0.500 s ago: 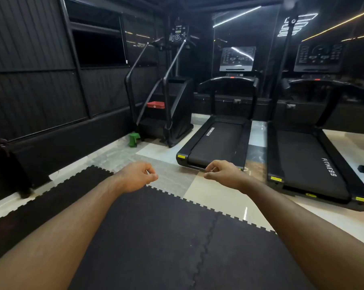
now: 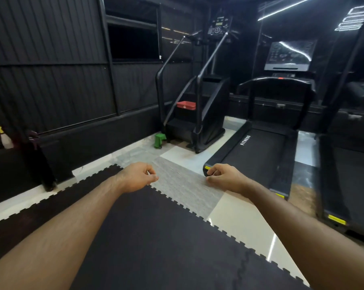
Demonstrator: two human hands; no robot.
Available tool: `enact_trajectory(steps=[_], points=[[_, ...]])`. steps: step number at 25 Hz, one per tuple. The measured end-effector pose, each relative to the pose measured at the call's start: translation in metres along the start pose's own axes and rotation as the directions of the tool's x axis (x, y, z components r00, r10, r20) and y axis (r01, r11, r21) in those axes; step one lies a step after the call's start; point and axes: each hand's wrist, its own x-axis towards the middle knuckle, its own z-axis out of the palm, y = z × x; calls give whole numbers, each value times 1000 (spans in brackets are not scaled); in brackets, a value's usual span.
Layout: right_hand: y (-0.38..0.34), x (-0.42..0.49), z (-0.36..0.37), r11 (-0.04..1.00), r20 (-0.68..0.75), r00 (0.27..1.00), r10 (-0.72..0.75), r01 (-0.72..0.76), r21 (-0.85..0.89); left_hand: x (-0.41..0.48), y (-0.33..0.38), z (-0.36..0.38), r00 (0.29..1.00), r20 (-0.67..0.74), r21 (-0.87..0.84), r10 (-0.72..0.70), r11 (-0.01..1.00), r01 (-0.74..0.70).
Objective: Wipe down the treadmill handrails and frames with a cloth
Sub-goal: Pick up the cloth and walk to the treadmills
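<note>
Hovering above the mat (image 2: 156,237) near the treadmill (image 2: 258,155), left hand (image 2: 138,176) and right hand (image 2: 225,177), fingers (image 2: 144,166) curled, empty.

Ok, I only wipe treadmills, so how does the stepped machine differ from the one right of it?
The stair climber has stacked steps and steep straight rails; the treadmill has a flat belt and a curved handrail. A red tray sits on the stair climber; the treadmill's belt carries nothing. Both are black, with consoles on top.
</note>
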Motion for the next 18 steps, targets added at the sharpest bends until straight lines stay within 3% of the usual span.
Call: enact_trajectory(steps=[9,18], points=[[-25,339,1,995,81,993,-84,87,-42,282,-83,-74,992,-75,-12,-97,995,97],[-66,702,-6,999,61,998,-33,35,-25,614,-169,-195,993,-46,33,-112,993,114]])
